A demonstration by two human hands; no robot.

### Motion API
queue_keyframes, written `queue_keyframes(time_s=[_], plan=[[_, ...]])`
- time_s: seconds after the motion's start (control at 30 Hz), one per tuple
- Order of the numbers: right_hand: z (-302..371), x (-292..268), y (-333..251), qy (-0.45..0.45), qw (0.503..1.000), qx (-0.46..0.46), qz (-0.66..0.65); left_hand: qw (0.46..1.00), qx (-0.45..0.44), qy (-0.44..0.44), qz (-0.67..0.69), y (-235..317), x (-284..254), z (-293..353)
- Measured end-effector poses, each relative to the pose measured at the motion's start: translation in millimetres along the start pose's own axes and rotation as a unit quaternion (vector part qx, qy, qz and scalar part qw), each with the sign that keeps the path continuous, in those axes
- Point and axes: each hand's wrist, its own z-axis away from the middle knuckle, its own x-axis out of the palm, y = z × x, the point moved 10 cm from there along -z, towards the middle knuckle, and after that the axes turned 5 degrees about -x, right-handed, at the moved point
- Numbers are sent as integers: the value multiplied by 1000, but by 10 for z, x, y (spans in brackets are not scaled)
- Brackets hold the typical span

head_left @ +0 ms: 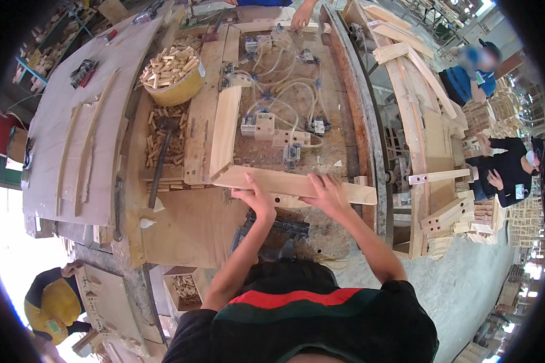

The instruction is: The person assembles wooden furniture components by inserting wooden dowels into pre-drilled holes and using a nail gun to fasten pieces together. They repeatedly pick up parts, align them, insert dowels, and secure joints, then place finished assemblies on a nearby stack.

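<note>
A pale wooden board [297, 180] lies across in front of me. Its left end meets a second board [226, 130] that runs away from me, so the two form an L. My left hand [259, 198] grips the near edge of the crosswise board left of its middle. My right hand [328, 193] holds the same board farther right, fingers over its top. Beyond the boards, a worktop carries pneumatic clamps [264, 125] with clear tubes [309, 91]. Part of a wooden piece with dark holes [278, 199] shows under the board between my hands.
To the left stand a yellow tub of wooden dowels [175, 91], a bin of loose dowels [166, 139] and a hammer [161, 157]. A metal rail [360, 103] borders the right. A co-worker's hand [303, 16] rests at the far end; other people stand right and lower left.
</note>
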Motion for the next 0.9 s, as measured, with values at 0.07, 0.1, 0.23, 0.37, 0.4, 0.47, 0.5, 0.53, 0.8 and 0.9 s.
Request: queue_keyframes(time_s=[0.07,0.1,0.23,0.37,0.4,0.47,0.5,0.53,0.8,0.9], plan=[[-89,163,12,-6,1000,-10,-11,999,-4,20,-27,-265,-164,-167],[-120,257,50,-30,999,4,-33,999,-11,29,-41,-295,-221,-189],[-190,462,231,-43,996,23,-68,988,-140,-58,-33,-423,-79,-296],[-218,475,289,-42,993,42,-101,952,-237,-192,-6,-259,57,-124],[-195,466,258,-37,994,39,-93,939,-253,-232,-1,-266,52,-89],[-144,467,228,-40,995,49,-83,917,-289,-272,-27,-317,18,-84],[-106,468,242,-48,994,65,-80,904,-307,-295,-41,-293,49,-49],[-82,486,265,-55,992,81,-77,895,-323,-297,-75,-278,24,-25],[-259,670,367,-4,998,-4,-68,829,98,-365,-412,532,361,143],[-200,522,406,57,994,81,-43,746,320,-353,-465,662,705,95]])
